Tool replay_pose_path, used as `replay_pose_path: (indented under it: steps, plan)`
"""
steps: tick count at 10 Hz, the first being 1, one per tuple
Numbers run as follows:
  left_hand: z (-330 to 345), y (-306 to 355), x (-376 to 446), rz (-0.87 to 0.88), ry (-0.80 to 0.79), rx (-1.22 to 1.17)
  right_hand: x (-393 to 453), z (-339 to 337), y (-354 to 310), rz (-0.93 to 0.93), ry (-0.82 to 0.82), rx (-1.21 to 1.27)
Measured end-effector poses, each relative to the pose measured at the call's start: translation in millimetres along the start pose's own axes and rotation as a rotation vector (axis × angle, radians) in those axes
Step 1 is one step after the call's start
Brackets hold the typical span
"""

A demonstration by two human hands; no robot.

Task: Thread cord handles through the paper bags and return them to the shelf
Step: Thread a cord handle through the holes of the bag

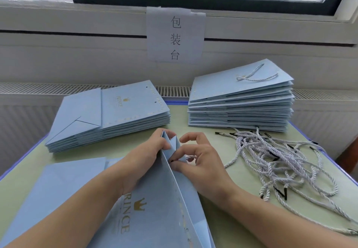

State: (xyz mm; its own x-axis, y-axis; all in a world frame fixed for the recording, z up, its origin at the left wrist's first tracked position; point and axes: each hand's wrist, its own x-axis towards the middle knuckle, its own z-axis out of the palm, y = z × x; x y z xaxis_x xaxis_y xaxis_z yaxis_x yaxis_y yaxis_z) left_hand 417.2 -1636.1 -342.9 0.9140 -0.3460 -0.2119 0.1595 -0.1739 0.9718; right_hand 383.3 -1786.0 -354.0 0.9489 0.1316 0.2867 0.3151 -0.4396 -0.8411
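On the bench point(222, 226) we've got two stacks: the right stack point(240, 104) has a corded bag on top, so we judge those finished; the left stack point(108, 116) shows empty holes, still to thread. Nothing seen of the shelf. The current bag point(155, 199) stands up in front of us. Our left hand point(147, 156) grips its top edge. Our right hand point(199, 156) fingers pinch a cord end at the hole. The loose cord pile point(280, 162) lies right, plenty left.
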Motion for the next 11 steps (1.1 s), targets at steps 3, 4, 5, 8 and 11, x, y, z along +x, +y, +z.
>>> replay_pose_path:
  steps: [3,4,5,8,11]
  plan:
    - [-2,-6,21,0.162,0.05,0.075,5,-16,0,-0.239,-0.066,-0.077]
    - [-6,-11,21,0.057,0.053,0.094,8,-40,-3,-0.109,-0.263,-0.407]
    - [-3,-11,24,0.113,0.125,0.135,14,-60,-2,0.013,-0.425,-0.48]
    - [8,-4,1,0.256,0.174,0.208,31,-128,21,0.328,-0.354,0.29]
    - [9,0,1,0.226,0.179,0.258,43,-179,47,0.004,-0.057,1.239]
